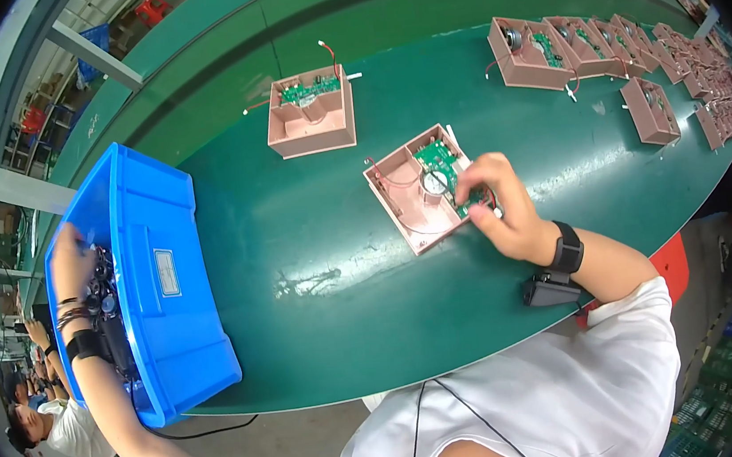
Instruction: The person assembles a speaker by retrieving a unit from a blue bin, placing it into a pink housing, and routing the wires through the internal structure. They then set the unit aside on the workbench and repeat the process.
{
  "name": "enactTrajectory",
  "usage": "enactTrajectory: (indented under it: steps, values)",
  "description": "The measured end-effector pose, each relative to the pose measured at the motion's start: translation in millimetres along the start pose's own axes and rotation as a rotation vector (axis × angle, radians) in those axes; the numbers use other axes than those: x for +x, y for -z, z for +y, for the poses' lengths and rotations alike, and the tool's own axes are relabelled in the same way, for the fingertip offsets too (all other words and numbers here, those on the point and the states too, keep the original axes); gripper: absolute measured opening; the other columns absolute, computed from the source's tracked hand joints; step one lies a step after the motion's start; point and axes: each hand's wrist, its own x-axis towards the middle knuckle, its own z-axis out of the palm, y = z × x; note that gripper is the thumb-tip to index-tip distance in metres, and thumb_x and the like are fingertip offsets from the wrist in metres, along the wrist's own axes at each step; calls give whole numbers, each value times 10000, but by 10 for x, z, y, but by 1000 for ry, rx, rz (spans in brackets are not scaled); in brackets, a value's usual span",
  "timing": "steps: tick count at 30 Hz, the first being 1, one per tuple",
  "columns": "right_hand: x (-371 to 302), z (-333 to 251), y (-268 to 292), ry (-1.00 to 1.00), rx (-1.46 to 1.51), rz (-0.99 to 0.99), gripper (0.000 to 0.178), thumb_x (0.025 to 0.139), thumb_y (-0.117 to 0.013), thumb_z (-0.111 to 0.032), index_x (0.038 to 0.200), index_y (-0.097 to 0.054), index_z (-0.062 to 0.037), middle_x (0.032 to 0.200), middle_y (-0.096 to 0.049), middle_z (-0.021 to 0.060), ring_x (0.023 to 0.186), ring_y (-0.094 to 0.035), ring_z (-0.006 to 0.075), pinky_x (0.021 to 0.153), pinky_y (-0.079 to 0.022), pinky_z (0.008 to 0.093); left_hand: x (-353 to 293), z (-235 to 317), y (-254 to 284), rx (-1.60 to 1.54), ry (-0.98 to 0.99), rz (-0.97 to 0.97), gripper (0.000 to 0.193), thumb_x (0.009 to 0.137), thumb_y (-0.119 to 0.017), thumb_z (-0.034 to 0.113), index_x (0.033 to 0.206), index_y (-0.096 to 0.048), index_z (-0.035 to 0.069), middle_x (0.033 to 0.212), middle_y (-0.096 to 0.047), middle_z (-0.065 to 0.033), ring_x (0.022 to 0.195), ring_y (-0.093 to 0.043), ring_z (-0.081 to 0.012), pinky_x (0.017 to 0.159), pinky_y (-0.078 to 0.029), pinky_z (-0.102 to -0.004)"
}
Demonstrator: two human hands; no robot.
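My right grip (509,213) is at the right side of an open pink box (419,220) on the worktop (307,342), fingers curled over its green circuit board (435,155); whether it holds a wire, I cannot tell. My left grip (72,266) is inside the blue bin (192,314), near dark parts (107,287); blurred, its closure indeterminable. Beyond and left of my right grip stands another pink box (339,129).
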Motion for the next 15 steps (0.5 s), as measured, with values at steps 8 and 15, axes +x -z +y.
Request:
enactTrajectory:
  steps: [8, 15]
  values:
    - [127, -57, -27, 38, -309, -241, 84, 831, -609, -98, 902, -581, -63, 777, -522, 63, 798, -509, 239, 871, -342, 374, -260, -837, 897, -348, -50, 498, 251, 875, -691, 216, 847, -519, 35, 781, -529, -49, 718, -470, -111, 638, -437, -283]
    - [23, -37, 37, 28, -372, -265, 58, 829, -597, -84, 851, -562, -45, 810, -526, 87, 824, -498, 296, 915, -343, 391, -183, 368, 153, -94, -68, -259, 307, 770, -666, 53, 1070, -609, 73, 1048, -633, -163, 972, -614, -379, 842, -505, -438]
